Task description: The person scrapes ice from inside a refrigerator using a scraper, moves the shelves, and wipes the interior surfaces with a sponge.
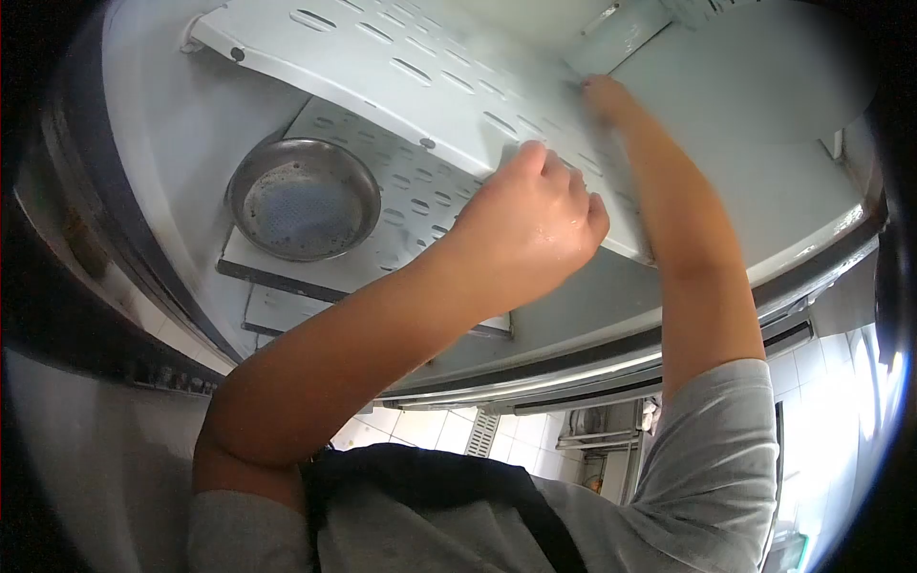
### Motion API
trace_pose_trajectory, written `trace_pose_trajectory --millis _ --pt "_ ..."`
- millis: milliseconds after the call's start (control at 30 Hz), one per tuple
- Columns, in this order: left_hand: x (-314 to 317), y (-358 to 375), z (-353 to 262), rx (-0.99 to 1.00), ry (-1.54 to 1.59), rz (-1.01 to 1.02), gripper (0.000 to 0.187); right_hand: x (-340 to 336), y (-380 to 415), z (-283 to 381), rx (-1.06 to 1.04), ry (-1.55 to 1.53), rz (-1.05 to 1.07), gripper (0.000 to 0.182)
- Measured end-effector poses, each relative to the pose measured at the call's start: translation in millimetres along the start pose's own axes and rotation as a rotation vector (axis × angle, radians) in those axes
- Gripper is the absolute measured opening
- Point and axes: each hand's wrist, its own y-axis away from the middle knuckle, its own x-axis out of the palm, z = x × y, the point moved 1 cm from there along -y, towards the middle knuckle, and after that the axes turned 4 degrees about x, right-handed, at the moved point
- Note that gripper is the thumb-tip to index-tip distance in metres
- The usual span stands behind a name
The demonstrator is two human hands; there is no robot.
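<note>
My left hand (544,215), its skin wet, is closed at the front edge of a white slotted shelf (411,69), fingers curled over the rim. Deeper in the white cabinet, my right hand (606,97) reaches over the shelf toward the back wall. Its fingers look curled and are slightly blurred; whatever lies under them is hidden. Below and to the left, a round metal bowl (364,198) holds cloudy liquid with bubbles and stands on a lower slotted shelf (411,172).
The cabinet's side wall (158,115) rises at the left. A dark door seal (535,358) runs along the near opening. Another shelf edge (277,310) shows lower down. Behind me lie white floor tiles (430,427) with a drain grate (482,433).
</note>
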Motion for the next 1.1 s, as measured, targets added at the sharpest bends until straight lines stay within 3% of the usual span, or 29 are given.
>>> trace_pose_trajectory --millis 67,267,367,567,733,867,967,1067,1100 --pt "1 1 0 0.009 -0.022 0.004 0.031 0 10 13 -0.103 0.144 0.012 0.031" --pt "-2 0 0 0.018 -0.035 0.053 0.032 26 -26 11 0.104 0.137 -0.050 0.036" --pt "-1 1 1 0.016 -0.039 0.028 0.032 33 -31 9 0.087 0.223 -0.094 0.040" --pt "-4 0 1 0.031 -0.028 0.076 0.030 16 -13 12 0.100 0.024 -0.087 0.036" --pt "-4 0 1 0.037 -0.023 0.070 0.030 11 8 19 0.039 0.196 -0.142 0.035" --pt "-2 1 2 0.040 0.014 0.040 0.030 -5 25 24 0.006 0.370 -0.036 0.035" --pt "-3 1 3 0.038 0.022 0.046 0.030 10 13 11 -0.013 0.259 -0.252 0.029" --pt "-7 0 4 0.036 0.023 0.088 0.032 -20 -35 -8 -0.086 0.067 0.214 0.025" --pt "-8 -1 4 0.034 0.022 0.099 0.033 -29 -56 -20 -0.097 0.161 0.163 0.023"
